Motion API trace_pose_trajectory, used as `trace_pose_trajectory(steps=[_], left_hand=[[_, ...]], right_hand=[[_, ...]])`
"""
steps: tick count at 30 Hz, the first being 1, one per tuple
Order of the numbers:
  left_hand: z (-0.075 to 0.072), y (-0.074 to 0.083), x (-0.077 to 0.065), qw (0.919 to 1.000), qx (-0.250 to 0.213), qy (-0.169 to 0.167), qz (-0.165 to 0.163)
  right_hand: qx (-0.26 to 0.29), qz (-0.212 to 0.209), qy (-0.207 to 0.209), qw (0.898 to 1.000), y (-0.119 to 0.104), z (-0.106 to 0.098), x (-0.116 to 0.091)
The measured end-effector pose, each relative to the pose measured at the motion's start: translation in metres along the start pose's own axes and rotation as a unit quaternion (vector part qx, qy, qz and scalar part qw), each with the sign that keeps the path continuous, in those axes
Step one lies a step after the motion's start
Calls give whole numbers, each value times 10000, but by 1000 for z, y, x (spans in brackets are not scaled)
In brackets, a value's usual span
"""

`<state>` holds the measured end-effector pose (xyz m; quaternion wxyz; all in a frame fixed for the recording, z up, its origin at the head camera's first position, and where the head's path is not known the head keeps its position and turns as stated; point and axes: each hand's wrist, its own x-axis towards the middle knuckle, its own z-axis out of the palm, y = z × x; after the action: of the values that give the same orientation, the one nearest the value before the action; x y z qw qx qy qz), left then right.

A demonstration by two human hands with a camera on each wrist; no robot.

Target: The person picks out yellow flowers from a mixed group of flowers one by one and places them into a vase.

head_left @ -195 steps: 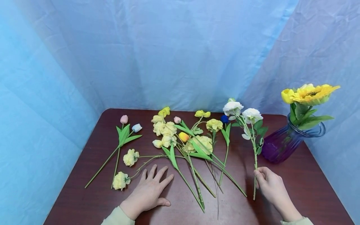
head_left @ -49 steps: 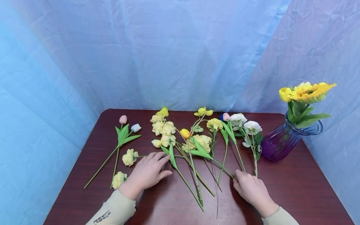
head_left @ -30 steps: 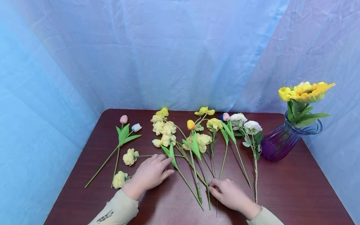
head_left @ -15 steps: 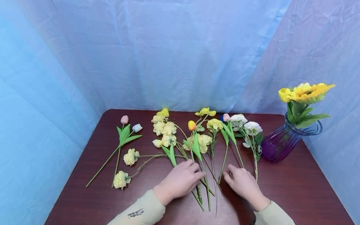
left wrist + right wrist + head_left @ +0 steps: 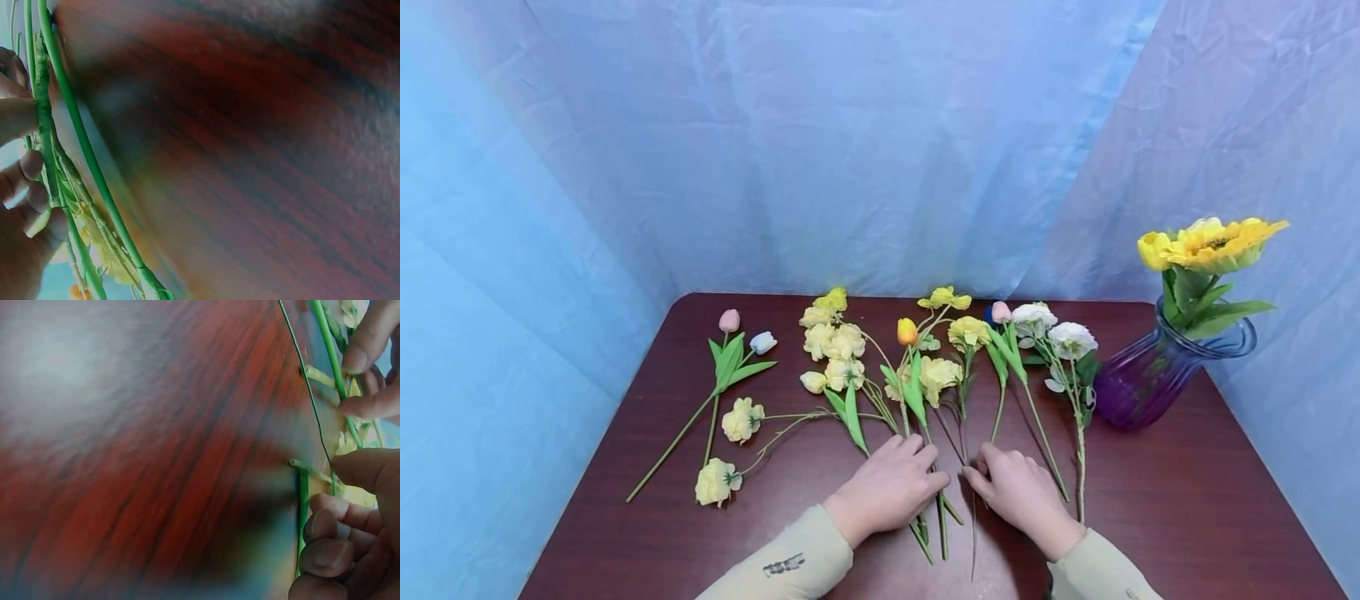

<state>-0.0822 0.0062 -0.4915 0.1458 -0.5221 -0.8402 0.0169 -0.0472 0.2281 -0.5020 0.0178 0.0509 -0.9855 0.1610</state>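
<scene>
In the head view, my left hand (image 5: 891,483) lies over a cluster of flower stems at the middle front, its fingers gripping them. An orange tulip (image 5: 907,331) and pale yellow flowers (image 5: 940,377) extend from this cluster. Close beside it on the right, my right hand (image 5: 1018,492) pinches a thin dark stem (image 5: 312,394) between thumb and forefinger. That stem runs up towards a frilly yellow flower (image 5: 968,333). A smooth green stem (image 5: 81,137) crosses in front of the left fingers in the left wrist view. Which stems the left hand holds is partly hidden.
A purple-blue glass vase (image 5: 1138,383) leans at the right with a sunflower (image 5: 1221,246) in it. White flowers (image 5: 1072,340) and a pink tulip (image 5: 1001,312) lie beside it. Another pink tulip (image 5: 729,321) and a white-blue tulip (image 5: 763,342) lie left.
My right hand has laid the white flowers down, then the pink tulip moved right and the orange tulip was turned straighter. My left hand has moved right onto the stems; the right hand shifted left.
</scene>
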Motion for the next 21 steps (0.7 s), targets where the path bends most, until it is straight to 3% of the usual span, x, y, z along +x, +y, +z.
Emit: trace_pose_trajectory(steps=[3,7,14,21], left_hand=[[2,-2,-1,9994,-118,-231,-220],[1,-9,-4,9981,-268,-376,-404],[-1,-27,-16,9973,-314,-175,-647],[3,-41,-28,9931,-447,-99,-1075]], right_hand=[[-64,34,-46,10000,-4,2,3],[10,17,187,9998,-5,1,5],[481,146,810,9954,2,-12,1],[391,-91,1159,9924,16,-22,-7]])
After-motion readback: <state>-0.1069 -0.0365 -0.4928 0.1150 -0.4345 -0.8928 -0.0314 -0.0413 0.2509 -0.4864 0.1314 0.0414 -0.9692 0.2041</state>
